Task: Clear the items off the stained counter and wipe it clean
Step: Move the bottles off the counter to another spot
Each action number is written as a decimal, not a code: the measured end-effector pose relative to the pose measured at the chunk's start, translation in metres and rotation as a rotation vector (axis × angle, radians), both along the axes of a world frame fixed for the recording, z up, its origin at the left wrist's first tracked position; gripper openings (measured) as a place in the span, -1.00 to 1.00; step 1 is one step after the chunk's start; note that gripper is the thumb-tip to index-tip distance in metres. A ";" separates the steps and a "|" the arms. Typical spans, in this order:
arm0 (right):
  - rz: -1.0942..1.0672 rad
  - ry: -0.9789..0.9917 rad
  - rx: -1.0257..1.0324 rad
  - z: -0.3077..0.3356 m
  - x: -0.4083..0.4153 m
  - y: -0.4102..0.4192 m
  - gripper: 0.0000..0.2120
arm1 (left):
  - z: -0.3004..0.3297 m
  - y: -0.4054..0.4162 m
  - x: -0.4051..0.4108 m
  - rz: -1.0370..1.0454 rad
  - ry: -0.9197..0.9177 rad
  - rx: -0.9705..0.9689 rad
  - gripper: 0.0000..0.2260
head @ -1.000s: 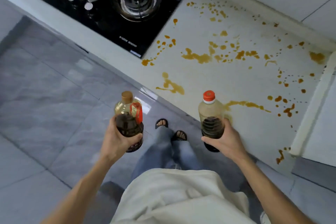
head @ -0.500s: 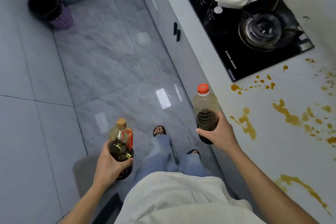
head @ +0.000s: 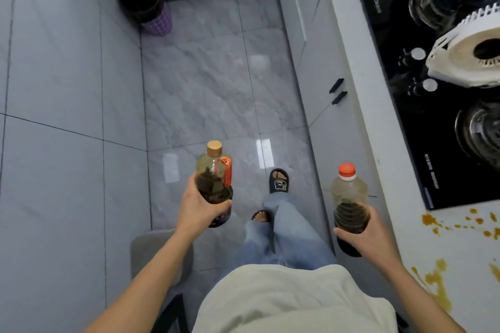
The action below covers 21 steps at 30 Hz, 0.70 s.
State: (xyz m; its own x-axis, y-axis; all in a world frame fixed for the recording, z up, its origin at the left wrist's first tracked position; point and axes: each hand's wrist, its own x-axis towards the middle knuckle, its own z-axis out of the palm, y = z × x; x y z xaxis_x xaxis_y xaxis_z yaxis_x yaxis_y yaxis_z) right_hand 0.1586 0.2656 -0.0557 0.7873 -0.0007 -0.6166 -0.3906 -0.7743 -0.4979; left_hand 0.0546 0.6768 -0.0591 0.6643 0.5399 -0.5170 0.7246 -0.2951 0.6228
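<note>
Brown sauce stains (head: pixel 435 282) mark the white counter (head: pixel 460 251) at my lower right, spattered just below the corner of the black gas hob (head: pixel 422 105), so I judge the wiping part of the job not yet started. I see no cloth or sponge anywhere in view.

My left hand (head: pixel 198 208) has its grip wrapped round the lower body of a cork-capped sauce bottle (head: pixel 215 178) with an orange-red handle, holding it upright over the grey tiled floor (head: pixel 205 81), well apart from the counter. My right hand (head: pixel 365 235) grips a red-capped sauce bottle (head: pixel 350 197) round its dark lower half, upright, in front of the cabinet face just beside the counter edge. Both bottles are about a third full of dark liquid and both caps look on.

So two items are off the stained counter and in my hands, but neither is set down anywhere yet. A white basket-like thing (head: pixel 465 57) sits on the hob; whether it counts as an item to clear I cannot tell. Most of the stained area lies outside my view. A bin (head: pixel 147 3) with a black liner stands in the far corner.
</note>
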 end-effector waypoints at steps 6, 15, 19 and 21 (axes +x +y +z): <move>0.027 0.008 0.004 -0.001 0.084 0.025 -0.28 | -0.004 0.034 0.086 0.046 -0.011 0.005 -0.12; 0.158 -0.015 0.082 0.003 0.249 0.131 -0.30 | 0.000 0.085 0.132 0.154 0.028 -0.004 -0.13; 0.186 -0.055 0.117 0.008 0.314 0.194 -0.28 | -0.002 0.110 0.138 0.215 0.099 -0.010 -0.10; 0.208 -0.083 0.109 0.008 0.343 0.224 -0.28 | -0.004 0.126 0.144 0.240 0.127 -0.022 -0.10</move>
State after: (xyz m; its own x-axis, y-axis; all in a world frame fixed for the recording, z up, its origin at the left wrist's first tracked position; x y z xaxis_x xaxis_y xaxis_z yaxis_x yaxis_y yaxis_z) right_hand 0.5012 0.4898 -0.0476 0.8117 0.2293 -0.5372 -0.1829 -0.7737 -0.6066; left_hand 0.1987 0.8025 -0.0634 0.4477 0.6617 -0.6014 0.8450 -0.0931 0.5266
